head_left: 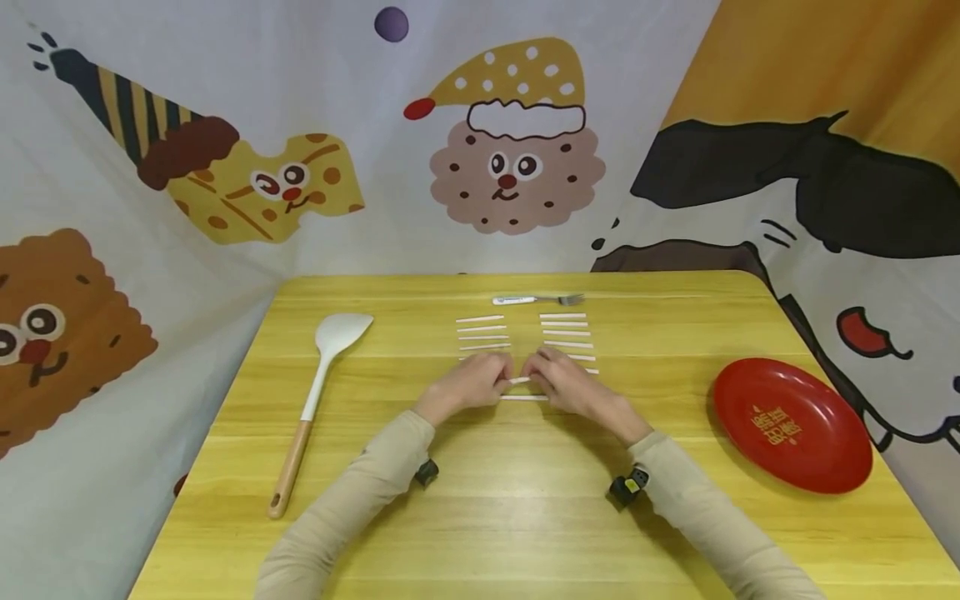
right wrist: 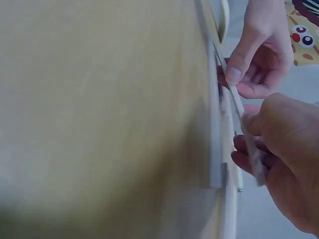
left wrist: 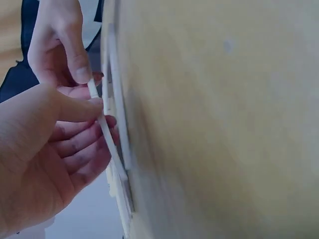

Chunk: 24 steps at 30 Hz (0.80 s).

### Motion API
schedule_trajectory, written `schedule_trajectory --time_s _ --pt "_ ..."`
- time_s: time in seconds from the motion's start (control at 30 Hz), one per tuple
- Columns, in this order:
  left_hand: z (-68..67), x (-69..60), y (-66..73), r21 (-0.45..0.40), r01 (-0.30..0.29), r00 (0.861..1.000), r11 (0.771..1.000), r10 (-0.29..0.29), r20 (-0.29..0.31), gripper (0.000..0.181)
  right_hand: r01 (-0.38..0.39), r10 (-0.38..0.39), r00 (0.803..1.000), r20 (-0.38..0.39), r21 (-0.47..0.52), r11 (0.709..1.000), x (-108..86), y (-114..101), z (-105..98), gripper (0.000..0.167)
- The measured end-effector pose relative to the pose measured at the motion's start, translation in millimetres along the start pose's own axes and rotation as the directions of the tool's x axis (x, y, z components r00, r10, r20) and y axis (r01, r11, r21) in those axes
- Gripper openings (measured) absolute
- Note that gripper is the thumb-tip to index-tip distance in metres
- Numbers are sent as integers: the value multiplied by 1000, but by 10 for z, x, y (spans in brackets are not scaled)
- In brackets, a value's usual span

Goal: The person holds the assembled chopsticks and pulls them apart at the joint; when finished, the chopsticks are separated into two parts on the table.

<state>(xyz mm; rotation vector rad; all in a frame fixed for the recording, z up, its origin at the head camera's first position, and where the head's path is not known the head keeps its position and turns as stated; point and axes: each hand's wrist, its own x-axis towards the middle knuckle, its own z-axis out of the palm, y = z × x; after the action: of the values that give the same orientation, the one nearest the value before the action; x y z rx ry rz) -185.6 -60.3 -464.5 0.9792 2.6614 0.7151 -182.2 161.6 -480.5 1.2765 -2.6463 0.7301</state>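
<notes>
Both hands pinch one thin white stick (head_left: 519, 381) between them, slightly raised off the table. My left hand (head_left: 480, 377) grips it with thumb and fingers on the left part. On its right part, my right hand (head_left: 564, 382) does the same, close beside the other hand. In the left wrist view the held stick (left wrist: 107, 135) slants past the left thumb; the right wrist view shows the right fingers (right wrist: 249, 149) curled at its near end. Another white stick (head_left: 525, 397) lies flat just below the hands. Beyond them lie a left row of sticks (head_left: 482, 328) and a right row of sticks (head_left: 567, 333), partly hidden.
A fork (head_left: 517, 300) with a white handle lies behind the rows. To the left is a white spatula (head_left: 322, 358) with a wooden handle. A red oval plate (head_left: 825, 417) sits at the right of the wooden table (head_left: 480, 517). A cartoon-print cloth (head_left: 397, 167) hangs behind.
</notes>
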Motion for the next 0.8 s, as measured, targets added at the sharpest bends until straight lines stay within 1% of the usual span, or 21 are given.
schedule_trajectory --time_s 0.1,0.17,0.23,0.3,0.4,0.53,0.7,0.8 --pt "-40 -2 -13 -46 -25 998 999 23 -51 10 21 -20 998 -52 20 1000 43 -11 -57 15" --pt "-72 0 -24 -60 -44 996 997 39 -82 14 15 -13 997 -77 32 999 72 -11 -86 14" --pt "-102 5 -31 -65 -58 993 996 50 -107 16 -10 15 996 -85 62 998 101 -14 -113 12" --pt "-130 11 -33 -74 -73 989 995 63 -133 15 -37 45 995 -88 87 995 131 -16 -125 10" --pt "-165 8 -25 -87 -82 985 993 68 -160 13 -58 68 994 -81 121 991 169 -33 -139 8" --pt "-182 -18 -16 -81 -89 979 993 73 -188 11 -54 66 996 -63 185 981 195 -67 -147 6" --pt "-142 -87 -10 -73 -113 975 991 96 -202 7 -46 56 998 -31 244 969 149 -109 -153 6" --pt "-114 -109 1 -65 -139 963 988 119 -242 11 -23 34 998 -43 238 971 126 -123 -173 5"
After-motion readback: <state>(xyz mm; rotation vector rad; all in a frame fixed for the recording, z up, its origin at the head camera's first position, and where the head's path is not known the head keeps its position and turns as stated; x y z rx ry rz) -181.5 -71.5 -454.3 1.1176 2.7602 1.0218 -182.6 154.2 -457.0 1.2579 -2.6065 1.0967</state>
